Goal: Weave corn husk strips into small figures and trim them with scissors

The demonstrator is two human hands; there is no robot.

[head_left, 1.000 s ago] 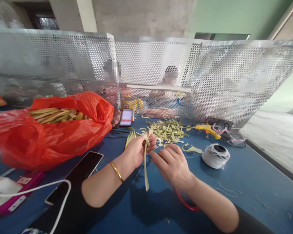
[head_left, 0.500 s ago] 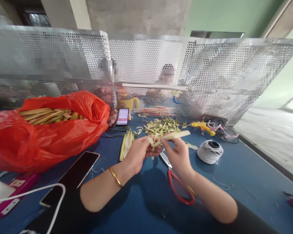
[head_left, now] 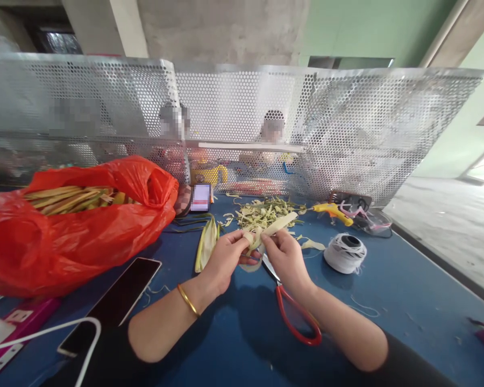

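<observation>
Pale flat plant strips, folded and looped at their left end, are held between my two hands over the blue table. My left hand pinches the looped end with thumb and fingers. My right hand grips the strip's flat part close beside it, with the free end pointing up and right. Red-handled scissors lie below my right hand, blades partly hidden by it. Behind my hands is a heap of green-yellow plant trimmings. Longer leaf pieces lie left of my left hand.
A red plastic bag of strips fills the left, with a dark phone and magenta power strip nearby. White string spool, yellow glue gun and glasses sit right. People are behind a perforated metal screen.
The strip's free end has shifted left and the looped part has turned between my fingers. My right hand has moved slightly left. The camera view has shifted a little.
</observation>
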